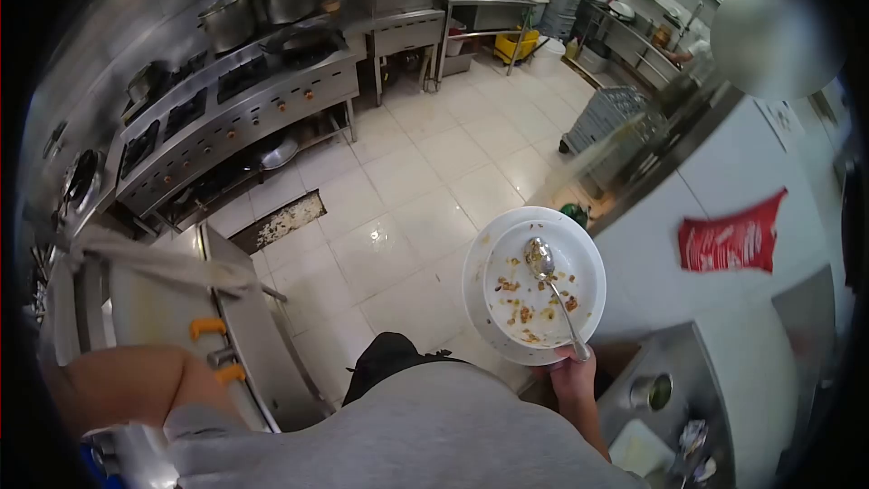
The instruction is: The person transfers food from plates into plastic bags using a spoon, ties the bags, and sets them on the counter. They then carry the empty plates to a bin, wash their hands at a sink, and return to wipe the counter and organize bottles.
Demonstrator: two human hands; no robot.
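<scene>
My right hand (575,376) grips the near edge of a white bowl (590,263) stacked on a white plate (480,330). Bits of brown and yellow food lie scattered over the bowl's inside. A metal spoon (540,258) rests in it, bowl end away from me, its handle crossing the rim by my thumb. The dishes hang above the tiled floor, left of a white counter (661,281). Of my left side only the bent arm (136,385) shows, at the lower left; my left hand is out of sight.
A stove (235,118) with large pots (228,23) lines the left wall. A floor opening (290,220) lies ahead-left. A red packet (731,234) is on the counter; a metal container (650,392) stands below right. Grey crates (615,122) and a person (697,59) are farther off.
</scene>
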